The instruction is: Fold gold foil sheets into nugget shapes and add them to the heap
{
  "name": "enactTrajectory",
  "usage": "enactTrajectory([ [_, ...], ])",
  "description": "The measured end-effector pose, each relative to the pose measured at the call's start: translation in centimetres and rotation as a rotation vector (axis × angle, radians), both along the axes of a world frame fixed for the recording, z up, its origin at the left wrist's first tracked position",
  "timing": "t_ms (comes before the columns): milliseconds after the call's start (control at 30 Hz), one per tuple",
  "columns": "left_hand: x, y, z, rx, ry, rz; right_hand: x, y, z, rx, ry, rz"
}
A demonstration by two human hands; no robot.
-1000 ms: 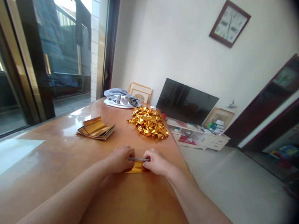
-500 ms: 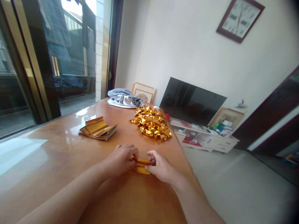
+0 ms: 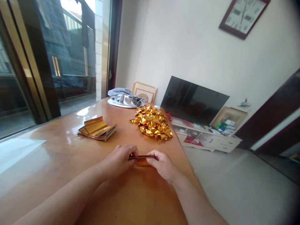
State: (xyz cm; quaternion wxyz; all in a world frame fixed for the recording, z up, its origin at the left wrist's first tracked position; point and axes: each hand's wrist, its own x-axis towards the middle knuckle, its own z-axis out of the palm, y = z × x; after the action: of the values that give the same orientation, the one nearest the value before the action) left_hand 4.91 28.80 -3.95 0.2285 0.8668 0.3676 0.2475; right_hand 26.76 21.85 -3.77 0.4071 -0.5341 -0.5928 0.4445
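Between my two hands is a folded sheet of gold foil paper (image 3: 142,157), seen nearly edge-on just above the table. My left hand (image 3: 124,157) pinches its left end, and my right hand (image 3: 161,164) grips the right end between thumb and fingers. Beyond the left hand lies a stack of gold foil paper (image 3: 97,128), its top sheets curling up. A heap of folded gold foil pieces (image 3: 153,123) rests past my hands, near the table's right edge.
The glossy wooden table (image 3: 126,200) runs away from me. Folded cloth (image 3: 124,98) lies at its far end, near leaning picture frames (image 3: 146,90). To the right, a television (image 3: 193,100) stands on a low white cabinet (image 3: 211,142). Glass doors (image 3: 72,62) are at left.
The foil paper's lower flap no longer shows gold below my fingers; the paper has turned to a thin dark edge. My right hand has closed more firmly on its end.
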Motion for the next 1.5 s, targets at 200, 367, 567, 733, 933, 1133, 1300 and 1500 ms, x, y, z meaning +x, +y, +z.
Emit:
enactTrajectory([
  [200, 0.3, -0.5, -0.1, -0.291, -0.187, -0.047, 0.4, 0.3, 0.2, -0.011, 0.055, -0.029],
  [367, 0.3, -0.3, -0.1, -0.428, -0.274, -0.112, 0.5, 0.6, -0.4, -0.024, 0.131, -0.036],
  [567, 0.3, -0.4, -0.2, -0.454, -0.218, -0.131, 0.6, 1.1, -1.6, 0.001, 0.098, -0.073],
  [733, 0.0, -0.6, 0.1, -0.434, -0.048, -0.146, 0.6, 1.5, -2.5, 0.045, -0.049, -0.100],
  [933, -0.2, -1.0, 0.8, -0.451, 0.016, -0.163, 0.3, 1.6, -2.7, 0.068, -0.099, -0.106],
  [1133, -0.2, -1.2, 1.1, -0.429, 0.057, -0.166, 0.5, 1.6, -2.7, 0.052, -0.110, -0.106],
  [1300, -0.4, -1.4, 1.3, -0.285, 0.137, -0.126, 0.7, 1.9, -3.3, 0.073, -0.185, -0.119],
  [1500, -0.8, -1.2, 1.4, -0.262, 0.104, -0.153, 0.8, 1.9, -3.0, 0.069, -0.205, -0.102],
])
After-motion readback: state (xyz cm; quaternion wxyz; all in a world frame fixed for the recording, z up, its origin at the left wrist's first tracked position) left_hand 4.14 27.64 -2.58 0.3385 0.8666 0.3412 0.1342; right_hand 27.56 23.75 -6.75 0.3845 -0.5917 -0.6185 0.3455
